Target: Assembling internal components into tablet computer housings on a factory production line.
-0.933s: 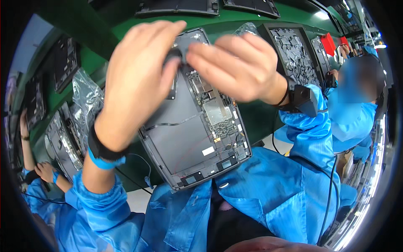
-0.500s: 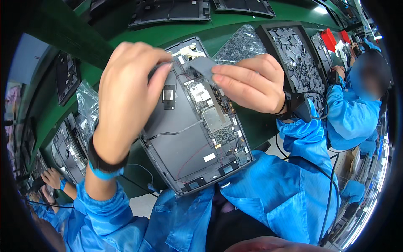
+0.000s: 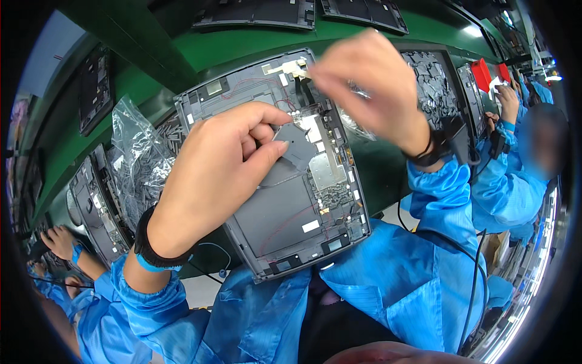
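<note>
An opened tablet-like device [image 3: 276, 218] lies in front of me, its grey shell showing a circuit board, thin red wires and small black parts. Between thumb and forefinger, my left hand [image 3: 221, 167] pinches a thin dark-grey cut sheet [image 3: 296, 145] over the inside of the shell, beside the silver shield plate [image 3: 326, 173]. My right hand [image 3: 373, 88] hovers at the far right corner of the device, near pale tape strips [image 3: 294, 68]. Its fingers are curled but smeared by motion, so whether they hold anything is unclear.
A clear plastic bag [image 3: 136, 158] of dark parts lies to the left. At the right stands a black tray [image 3: 451, 79] of dark cut pieces. More opened devices [image 3: 254, 13] lie along the far side of the green bench. Co-workers in blue sit on both sides.
The grey sheet has passed from my right hand to my left and now lies lower over the shell. My left hand has moved right; my right hand has risen toward the far side.
</note>
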{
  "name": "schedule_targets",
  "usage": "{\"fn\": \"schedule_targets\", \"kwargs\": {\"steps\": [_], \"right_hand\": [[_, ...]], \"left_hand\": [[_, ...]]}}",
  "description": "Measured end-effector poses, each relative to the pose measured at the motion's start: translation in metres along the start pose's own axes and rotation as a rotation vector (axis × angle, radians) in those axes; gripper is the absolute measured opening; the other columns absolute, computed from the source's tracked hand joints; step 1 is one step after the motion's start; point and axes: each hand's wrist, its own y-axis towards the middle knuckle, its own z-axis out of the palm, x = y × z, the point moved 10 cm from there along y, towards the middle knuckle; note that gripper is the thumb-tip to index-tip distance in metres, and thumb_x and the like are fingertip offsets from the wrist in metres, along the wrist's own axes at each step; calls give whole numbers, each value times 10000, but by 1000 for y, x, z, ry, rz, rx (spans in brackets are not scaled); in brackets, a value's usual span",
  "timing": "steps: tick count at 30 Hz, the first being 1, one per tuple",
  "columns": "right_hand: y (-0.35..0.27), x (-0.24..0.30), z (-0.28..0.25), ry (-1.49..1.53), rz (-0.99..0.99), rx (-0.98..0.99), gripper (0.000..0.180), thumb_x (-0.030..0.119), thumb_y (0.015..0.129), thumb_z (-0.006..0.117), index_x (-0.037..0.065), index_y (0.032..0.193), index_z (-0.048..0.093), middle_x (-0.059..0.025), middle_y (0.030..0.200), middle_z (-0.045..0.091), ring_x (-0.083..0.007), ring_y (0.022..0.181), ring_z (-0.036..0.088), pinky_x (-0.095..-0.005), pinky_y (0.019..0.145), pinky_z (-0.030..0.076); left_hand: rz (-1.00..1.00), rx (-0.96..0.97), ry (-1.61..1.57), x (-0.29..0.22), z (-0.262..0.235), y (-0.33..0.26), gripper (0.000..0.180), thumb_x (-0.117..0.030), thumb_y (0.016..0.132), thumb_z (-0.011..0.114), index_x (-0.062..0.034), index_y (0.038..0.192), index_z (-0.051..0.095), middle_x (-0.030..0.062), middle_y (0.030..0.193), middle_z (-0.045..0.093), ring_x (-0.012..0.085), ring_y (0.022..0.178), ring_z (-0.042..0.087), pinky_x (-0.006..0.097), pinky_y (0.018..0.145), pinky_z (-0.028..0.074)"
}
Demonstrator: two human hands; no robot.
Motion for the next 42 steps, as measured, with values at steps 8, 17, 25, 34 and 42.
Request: {"fn": "schedule_targets", "kwargs": {"steps": [8,17,25,34,42], "right_hand": [[5,-46,51,43,410,328,142,170,778,667,36,824,664,-106,819,650,-303,827,618,-404,731,491],[-43,-72,13,24,739,324,114,140,773,684,39,824,684,-119,785,672,-307,744,648,-376,677,513],[-25,12,-17,-156,76,18,470,31,622,790,34,1080,681,-128,1067,667,-242,771,633,-316,639,498],[-28,27,3,-440,-71,-147,252,88,648,755,67,897,719,-10,935,712,-129,609,553,-249,513,406],[-18,23,11,-532,41,22,187,143,629,664,74,802,683,-1,923,678,-129,574,542,-266,551,410]], "left_hand": [[183,-55,151,-13,0,0,275,3,853,652,-4,1129,651,-38,749,534,27,622,411,190,544,369],[157,-25,60,-15,-15,39,161,-26,888,631,42,1027,587,2,770,617,33,631,502,187,559,409],[11,89,-88,-7,-12,68,184,-162,922,631,-8,1021,638,-1,758,634,24,599,485,168,534,382],[499,-331,453,-44,-36,62,217,-106,897,605,31,1057,661,45,790,657,120,693,580,254,664,481],[393,-234,515,-49,-20,73,162,-59,784,665,34,915,689,191,838,689,338,796,675,381,727,529]]}}
